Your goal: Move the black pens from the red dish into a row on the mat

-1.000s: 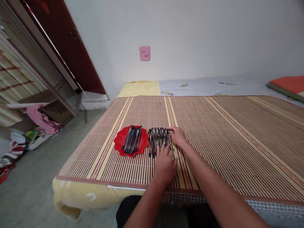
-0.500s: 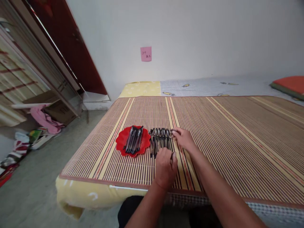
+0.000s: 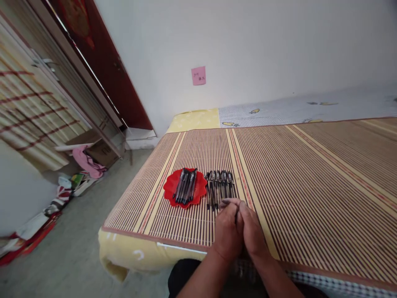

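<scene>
My left hand (image 3: 228,229) and my right hand (image 3: 253,229) are pressed together just below a row of pens. The fingers of both are closed and overlap, and whatever lies between them is hidden. Black gel pens (image 3: 219,182) lie side by side on the striped mat (image 3: 186,225), capped ends pointing away from me; my fingers cover the near ends of some. To the left of that row sits a red scalloped plate (image 3: 169,188), with a bundle of similar pens (image 3: 185,186) on it.
The mat covers a bed with a yellow sheet (image 3: 139,252) at its near left corner. Behind it is a white wall with a pink note (image 3: 198,75). Left on the floor are a cardboard box (image 3: 107,153), pink cloth (image 3: 88,161) and assorted items; a dark red door (image 3: 118,74) stands beyond.
My right hand has come back from the capped ends of the row and joined my left hand. The view has turned slightly left. The plate of pens stays in place.
</scene>
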### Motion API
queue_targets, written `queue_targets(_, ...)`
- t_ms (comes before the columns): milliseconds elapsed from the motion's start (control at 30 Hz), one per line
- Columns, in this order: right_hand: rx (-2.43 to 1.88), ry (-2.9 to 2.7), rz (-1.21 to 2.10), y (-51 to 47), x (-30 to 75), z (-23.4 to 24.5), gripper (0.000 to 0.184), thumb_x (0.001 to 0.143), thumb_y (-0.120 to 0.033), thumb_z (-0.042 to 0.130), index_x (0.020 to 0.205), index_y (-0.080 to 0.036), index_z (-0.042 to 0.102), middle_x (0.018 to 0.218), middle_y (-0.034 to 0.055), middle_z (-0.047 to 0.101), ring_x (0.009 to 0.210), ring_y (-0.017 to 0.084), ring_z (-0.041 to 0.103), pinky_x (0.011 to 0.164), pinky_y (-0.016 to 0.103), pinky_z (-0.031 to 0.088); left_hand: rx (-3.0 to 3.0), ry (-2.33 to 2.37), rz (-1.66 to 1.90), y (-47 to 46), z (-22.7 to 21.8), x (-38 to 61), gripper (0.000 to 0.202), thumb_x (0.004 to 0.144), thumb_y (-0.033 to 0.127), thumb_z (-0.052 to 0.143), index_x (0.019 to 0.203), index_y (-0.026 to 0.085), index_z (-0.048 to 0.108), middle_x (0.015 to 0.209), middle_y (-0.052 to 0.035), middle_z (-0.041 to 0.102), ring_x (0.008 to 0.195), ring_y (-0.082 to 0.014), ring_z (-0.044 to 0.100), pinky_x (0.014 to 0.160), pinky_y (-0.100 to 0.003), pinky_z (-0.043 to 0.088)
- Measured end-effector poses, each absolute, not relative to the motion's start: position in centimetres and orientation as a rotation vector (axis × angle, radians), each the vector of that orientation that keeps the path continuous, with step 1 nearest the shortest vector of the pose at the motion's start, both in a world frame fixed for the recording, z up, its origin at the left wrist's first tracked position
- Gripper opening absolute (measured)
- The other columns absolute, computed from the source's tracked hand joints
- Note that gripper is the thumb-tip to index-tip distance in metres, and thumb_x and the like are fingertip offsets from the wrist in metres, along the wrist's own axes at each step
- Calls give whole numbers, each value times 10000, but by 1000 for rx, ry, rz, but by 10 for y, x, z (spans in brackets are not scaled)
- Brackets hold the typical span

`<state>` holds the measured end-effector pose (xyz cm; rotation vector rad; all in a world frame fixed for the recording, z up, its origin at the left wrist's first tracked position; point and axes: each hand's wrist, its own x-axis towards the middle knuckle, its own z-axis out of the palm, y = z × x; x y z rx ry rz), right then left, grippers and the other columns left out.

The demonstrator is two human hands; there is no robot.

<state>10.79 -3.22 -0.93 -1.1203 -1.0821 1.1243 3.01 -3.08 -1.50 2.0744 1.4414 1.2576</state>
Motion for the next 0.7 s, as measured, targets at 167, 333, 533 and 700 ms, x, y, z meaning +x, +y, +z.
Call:
queue_targets(167, -1082, -885, 1112, -16, 118, -20, 528, 943, -624, 374, 989, -215, 704, 1052, 94, 736, 1024, 253, 670, 957, 405, 509, 2049, 1379, 1239, -29, -4, 19, 156, 966, 232, 467, 991, 201, 618, 939, -52, 704, 865, -171, 657, 787, -282, 512)
queue_targets(333, -1010, -544, 1079, 2, 130, -25, 500, 889, -636, 495, 882, -172, 681, 840, 88, 723, 795, 219, 685, 774, 366, 545, 2039, 1798, 1415, -7, 20, -49, 148, 956, 299, 515, 956, 197, 623, 869, -36, 677, 798, -171, 644, 768, -284, 496)
queue_targets(533, -899, -299, 1111, 18, 142, -24, 562, 739, -710, 643, 795, -151, 678, 706, 55, 684, 654, 176, 632, 617, 305, 514, 1867, 2436, 789, 33, 37, -115, 169, 878, 341, 614, 936, 183, 623, 949, -83, 696, 858, -249, 659, 754, -344, 477)
queue_targets(700, -864, -253, 1227, 21, 144, -25, 528, 704, -680, 704, 755, -155, 687, 694, 50, 682, 604, 153, 596, 565, 281, 495, 1869, 2422, 623, 45, 30, -118, 189, 841, 371, 646, 830, 183, 634, 874, -107, 714, 838, -296, 674, 704, -360, 459)
